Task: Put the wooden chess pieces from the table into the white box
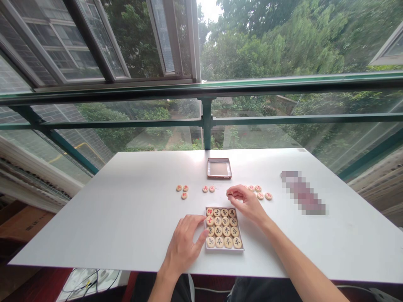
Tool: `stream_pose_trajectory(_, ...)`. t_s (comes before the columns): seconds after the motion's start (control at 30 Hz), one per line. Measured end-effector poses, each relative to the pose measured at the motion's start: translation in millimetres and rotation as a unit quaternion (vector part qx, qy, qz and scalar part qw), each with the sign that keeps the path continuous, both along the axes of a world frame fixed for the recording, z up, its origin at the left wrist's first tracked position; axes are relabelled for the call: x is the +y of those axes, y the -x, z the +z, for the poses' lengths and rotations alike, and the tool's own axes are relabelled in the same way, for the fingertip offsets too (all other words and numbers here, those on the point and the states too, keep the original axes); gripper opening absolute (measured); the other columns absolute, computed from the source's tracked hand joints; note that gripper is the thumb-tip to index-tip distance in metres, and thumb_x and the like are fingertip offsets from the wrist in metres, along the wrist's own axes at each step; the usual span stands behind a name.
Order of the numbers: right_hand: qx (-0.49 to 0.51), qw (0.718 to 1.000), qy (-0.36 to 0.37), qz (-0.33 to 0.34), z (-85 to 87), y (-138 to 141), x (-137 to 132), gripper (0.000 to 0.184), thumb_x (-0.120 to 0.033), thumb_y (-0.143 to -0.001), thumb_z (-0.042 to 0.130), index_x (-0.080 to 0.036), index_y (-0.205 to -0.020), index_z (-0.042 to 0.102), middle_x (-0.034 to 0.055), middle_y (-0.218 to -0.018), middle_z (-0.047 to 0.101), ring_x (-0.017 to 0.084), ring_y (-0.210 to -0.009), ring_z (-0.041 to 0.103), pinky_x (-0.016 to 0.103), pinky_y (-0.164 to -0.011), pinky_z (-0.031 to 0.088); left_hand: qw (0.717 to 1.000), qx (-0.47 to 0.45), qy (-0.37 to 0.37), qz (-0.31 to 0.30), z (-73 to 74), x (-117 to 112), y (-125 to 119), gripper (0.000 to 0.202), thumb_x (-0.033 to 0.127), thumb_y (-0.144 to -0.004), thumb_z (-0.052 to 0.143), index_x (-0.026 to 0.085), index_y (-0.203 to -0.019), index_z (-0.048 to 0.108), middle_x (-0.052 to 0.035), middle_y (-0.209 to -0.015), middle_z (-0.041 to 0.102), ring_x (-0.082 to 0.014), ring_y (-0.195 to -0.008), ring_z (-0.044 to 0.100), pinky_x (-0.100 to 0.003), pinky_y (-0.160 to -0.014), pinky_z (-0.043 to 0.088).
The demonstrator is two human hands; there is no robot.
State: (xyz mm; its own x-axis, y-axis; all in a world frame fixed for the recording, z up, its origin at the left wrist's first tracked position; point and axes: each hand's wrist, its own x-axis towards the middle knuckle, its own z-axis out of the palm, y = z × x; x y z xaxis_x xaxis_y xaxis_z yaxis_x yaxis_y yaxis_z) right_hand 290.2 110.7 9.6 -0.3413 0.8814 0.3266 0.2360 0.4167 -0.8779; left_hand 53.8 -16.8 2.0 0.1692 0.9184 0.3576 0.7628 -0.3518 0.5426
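A shallow square box (241, 249) holds rows of round xiangqi pieces, mostly with black characters and a couple with red ones at the upper left. My left hand (185, 241) rests at the box's left side, thumb and fingers apart, the fingertips touching its edge. Above the box's far right corner, my right hand (245, 203) is closed in a pinch on a xiangqi piece (229, 193), mostly covered by the fingers. Two red-marked pieces (208, 189) lie just left of that hand. More red pieces (258, 189) lie behind it, partly hidden.
Three more red pieces (184, 195) sit to the left on the white table (110, 209). An open box lid (219, 168) lies near the far edge. A blurred-out long object (304, 193) is at the right. Beyond the table stands a green railing (206, 121) before glass.
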Motion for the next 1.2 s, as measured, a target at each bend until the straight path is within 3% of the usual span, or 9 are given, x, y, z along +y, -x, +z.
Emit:
stream_pose_trajectory(0.4, -0.018, 1.0, -0.016, -0.012, 3.1, 0.3, -1.0, 0.014, -0.036, -0.091, 0.061, -0.024, -0.094, 0.068, 0.0049, -0.094, 0.064, 0.02, -0.084, 0.063, 0.034, -0.078, 0.056, 1.0, -0.002, -0.005, 0.0, -0.1, -0.4, 0.0, 0.026, 0.038, -0.099, 0.048, 0.024, -0.118, 0.06, -0.0089, -0.109, 0.068, -0.0257, -0.101, 0.063, -0.042, -0.086, 0.053)
stream_pose_trajectory(1.03, 0.0, 1.0, -0.019, -0.015, 5.8, 1.5, -1.9, 0.013, -0.036, -0.092, 0.062, -0.024, -0.092, 0.068, 0.0049, -0.092, 0.062, 0.02, -0.083, 0.062, 0.034, -0.078, 0.055, 1.0, -0.01, 0.023, -0.004, -2.3, -0.8, 0.8, 0.024, 0.036, -0.099, 0.049, 0.024, -0.12, 0.056, -0.0075, -0.113, 0.065, -0.0255, -0.105, 0.06, -0.043, -0.09, 0.05)
stream_pose_trajectory(1.2, 0.014, 0.999, -0.028, -0.028, -0.3, 0.9, -1.1, 0.015, -0.038, -0.092, 0.062, -0.024, -0.094, 0.068, 0.0057, -0.094, 0.063, 0.02, -0.084, 0.063, 0.034, -0.078, 0.055, 1.0, -0.016, 0.024, -0.008, -2.4, -1.3, 1.3, 0.024, 0.035, -0.1, 0.049, 0.024, -0.12, 0.055, -0.0078, -0.114, 0.065, -0.0256, -0.104, 0.059, -0.044, -0.09, 0.049)
